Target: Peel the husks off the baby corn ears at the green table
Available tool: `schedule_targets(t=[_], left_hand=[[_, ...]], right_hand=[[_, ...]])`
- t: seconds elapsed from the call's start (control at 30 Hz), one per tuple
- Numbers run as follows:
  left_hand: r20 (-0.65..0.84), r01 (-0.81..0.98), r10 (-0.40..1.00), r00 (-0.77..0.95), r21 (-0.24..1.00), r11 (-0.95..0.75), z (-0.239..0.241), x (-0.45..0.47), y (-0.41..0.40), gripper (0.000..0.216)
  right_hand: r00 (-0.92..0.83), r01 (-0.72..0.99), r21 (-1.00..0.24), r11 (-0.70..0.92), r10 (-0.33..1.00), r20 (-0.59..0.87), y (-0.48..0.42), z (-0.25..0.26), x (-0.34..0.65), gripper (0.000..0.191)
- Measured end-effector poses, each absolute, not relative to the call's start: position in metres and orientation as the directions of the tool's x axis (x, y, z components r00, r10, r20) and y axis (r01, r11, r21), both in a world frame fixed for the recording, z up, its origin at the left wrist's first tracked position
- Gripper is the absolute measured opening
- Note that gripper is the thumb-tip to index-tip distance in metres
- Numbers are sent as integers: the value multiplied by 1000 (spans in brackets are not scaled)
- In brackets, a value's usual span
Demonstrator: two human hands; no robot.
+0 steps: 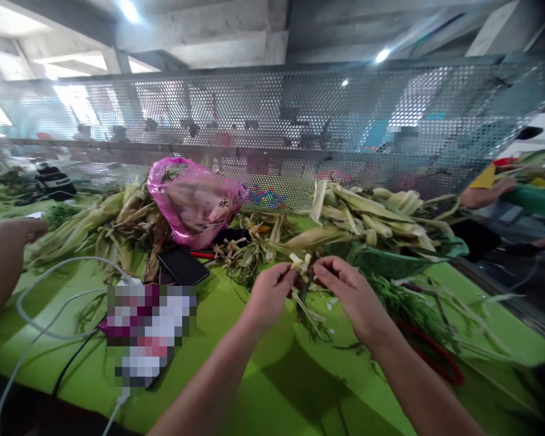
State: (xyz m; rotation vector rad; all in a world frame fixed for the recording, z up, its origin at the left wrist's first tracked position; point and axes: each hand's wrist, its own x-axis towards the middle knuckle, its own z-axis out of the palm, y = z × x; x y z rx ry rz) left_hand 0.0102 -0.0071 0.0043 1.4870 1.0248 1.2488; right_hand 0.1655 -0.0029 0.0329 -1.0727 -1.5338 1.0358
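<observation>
My left hand [275,292] is closed in a pinch on a small folded piece of pale corn husk [301,264]. Facing it, my right hand [347,290] has its thumb and fingers together at the other side of the same piece; the exact contact is hidden. Just below the hands, green stems and thin husk strips [315,321] lie on the green table [295,387], with small pale scraps around them. Beyond my right hand, a heap of corn husks [367,212] fills a green basket [390,263].
A pink plastic bag [195,203], more husks [122,224], a black phone [184,266] and white cables [45,327] occupy the left side. Green sprigs [404,303] and a red loop [440,357] lie right. A perforated metal screen [272,115] stands behind. Other people's arms [2,260] show at both sides.
</observation>
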Motion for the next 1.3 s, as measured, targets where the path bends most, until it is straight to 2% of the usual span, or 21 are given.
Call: schedule_targets(t=[0.1,0.23,0.5,0.63,1.0,1.3], left_hand=[[258,4,960,109,966,-260,2,9,-5,25],[284,-26,952,115,959,-283,4,10,-6,28],[153,-278,980,124,954,-114,9,13,-10,38],[122,-340,986,115,937,-76,13,12,-12,38],[134,-352,988,77,931,-99,11,11,-9,36],[125,-315,992,28,943,-110,14,6,-9,37]], right_hand=[[-260,149,-970,193,954,150,-3,27,163,30],[-252,176,-955,240,948,191,-2,23,162,29],[-278,186,-937,296,930,239,-2,28,161,26],[-300,194,-931,309,922,243,-3,30,163,23],[-335,67,-972,225,923,190,-6,28,161,18],[-320,211,-934,287,923,211,-4,27,167,18]])
